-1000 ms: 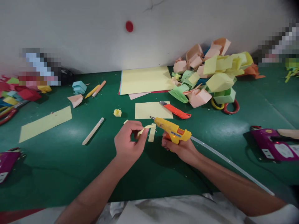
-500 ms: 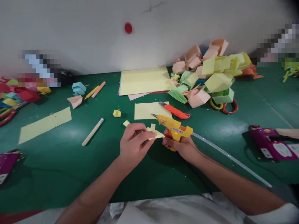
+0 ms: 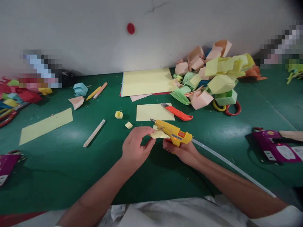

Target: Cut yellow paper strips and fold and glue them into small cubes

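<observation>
My left hand pinches a small pale yellow paper piece between thumb and fingertips. In my right hand is a yellow glue gun, its metal nozzle pointing left, just above the paper piece. A long clear glue stick sticks out of the gun's back and runs over my right forearm. Near my left fingers lies a small yellow paper square. Behind it stands a tiny folded yellow paper cup. A red utility knife rests on a yellow paper sheet beyond the gun.
A heap of folded paper shapes fills the back right, above red-handled scissors. Stacked paper sheets lie by the wall. Purple power boxes flank the table. A white pen-like stick and a yellow strip lie left.
The glue gun has shifted slightly left and down, so its nozzle is now over the paper piece. My left hand keeps its pinch, with the paper turned a little.
</observation>
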Demonstrator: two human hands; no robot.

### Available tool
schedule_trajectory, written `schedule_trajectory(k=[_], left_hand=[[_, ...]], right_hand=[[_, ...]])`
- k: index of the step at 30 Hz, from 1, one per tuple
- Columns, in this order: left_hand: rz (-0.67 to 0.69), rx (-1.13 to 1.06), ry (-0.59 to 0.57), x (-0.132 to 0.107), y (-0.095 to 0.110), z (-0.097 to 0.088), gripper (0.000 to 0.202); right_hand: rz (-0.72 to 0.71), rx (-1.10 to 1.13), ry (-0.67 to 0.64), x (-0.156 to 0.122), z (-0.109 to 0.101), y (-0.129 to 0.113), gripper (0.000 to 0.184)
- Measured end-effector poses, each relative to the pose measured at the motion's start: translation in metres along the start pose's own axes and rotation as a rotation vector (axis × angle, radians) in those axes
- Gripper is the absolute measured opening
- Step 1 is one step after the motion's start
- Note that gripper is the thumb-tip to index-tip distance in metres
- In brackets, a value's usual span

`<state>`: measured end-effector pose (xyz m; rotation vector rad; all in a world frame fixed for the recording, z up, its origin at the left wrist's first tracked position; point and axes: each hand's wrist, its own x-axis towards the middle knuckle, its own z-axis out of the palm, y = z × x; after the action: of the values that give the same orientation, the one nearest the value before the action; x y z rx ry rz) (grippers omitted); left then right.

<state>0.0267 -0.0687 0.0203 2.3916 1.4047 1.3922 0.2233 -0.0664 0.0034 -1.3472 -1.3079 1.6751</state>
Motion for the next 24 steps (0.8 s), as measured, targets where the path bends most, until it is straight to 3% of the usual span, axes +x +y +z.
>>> schedule_trajectory(k=[4,10,15,24], left_hand=[[0.2,0.034,0.013,0.001,-0.005,-0.001,0.024],[0.306,0.118,-0.021,0.004,-0.006,-0.006,0.02],[0.327,0.142,-0.045,0.005,-0.004,-0.008,0.021],[0.311,0.13,-0.038,0.0,-0.004,-0.004,0.022]], right_hand=[[-0.044,-0.034,-0.001,0.001,0.002,0.003,0.022],[-0.112,-0.04,-0.004,0.001,0.004,0.01,0.028],[-0.111,-0.044,-0.009,0.0,0.003,0.012,0.027],[-0.284,-0.233,-0.031,0.0,-0.001,0.021,0.018]])
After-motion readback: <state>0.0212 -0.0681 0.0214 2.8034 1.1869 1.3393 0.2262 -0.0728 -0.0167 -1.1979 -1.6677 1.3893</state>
